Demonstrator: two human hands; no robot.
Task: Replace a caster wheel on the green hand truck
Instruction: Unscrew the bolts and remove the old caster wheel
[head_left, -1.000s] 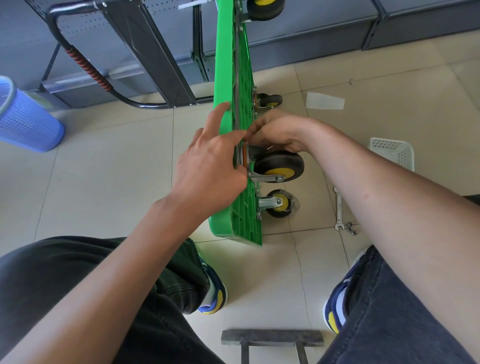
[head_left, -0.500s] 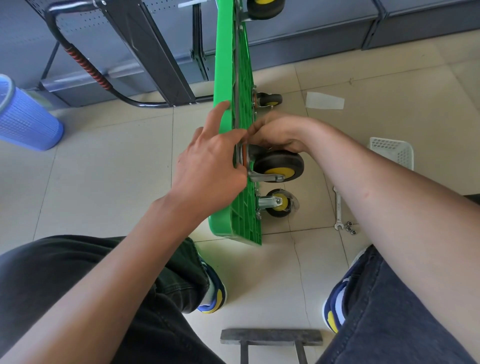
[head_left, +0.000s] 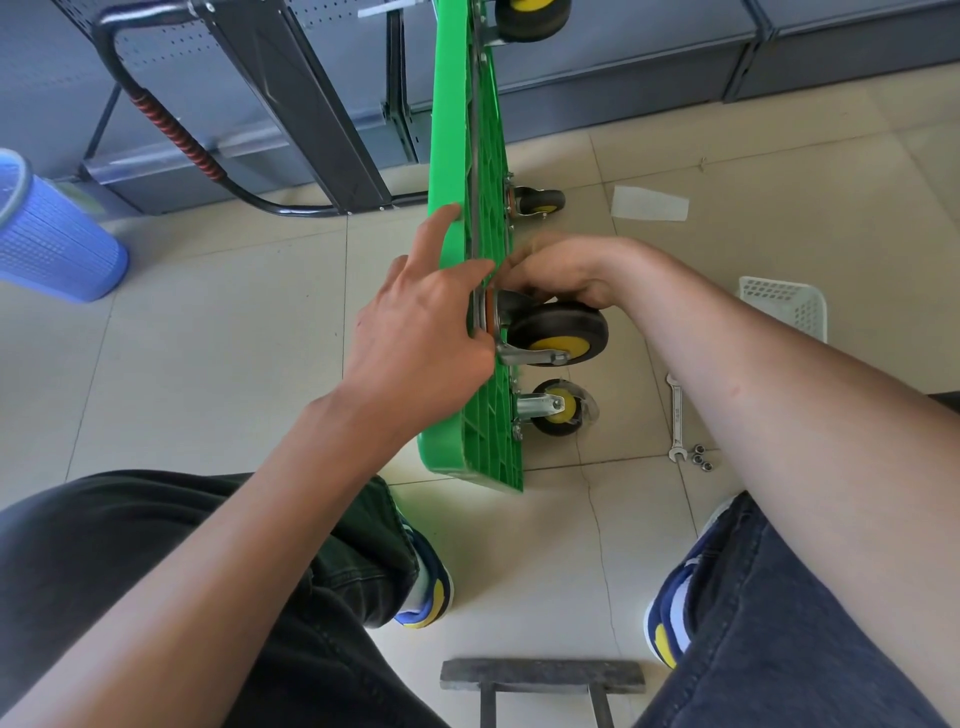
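The green hand truck platform (head_left: 488, 156) stands on its edge on the tiled floor, with its ribbed underside facing right. A black caster wheel with a yellow hub (head_left: 561, 332) sits against that underside at mid-height. My left hand (head_left: 415, 332) grips the platform's edge by the caster's mounting plate, index finger stretched along the green top face. My right hand (head_left: 556, 270) curls over the top of the caster's fork, fingertips at the plate. What those fingertips pinch is hidden.
Another caster (head_left: 558, 408) is mounted lower, one (head_left: 540, 201) farther back. A wrench (head_left: 676, 415) and loose nuts (head_left: 701, 457) lie right of the platform near a white basket (head_left: 784, 304). A blue bin (head_left: 47, 244) stands left; a grey bar (head_left: 540, 674) lies between my feet.
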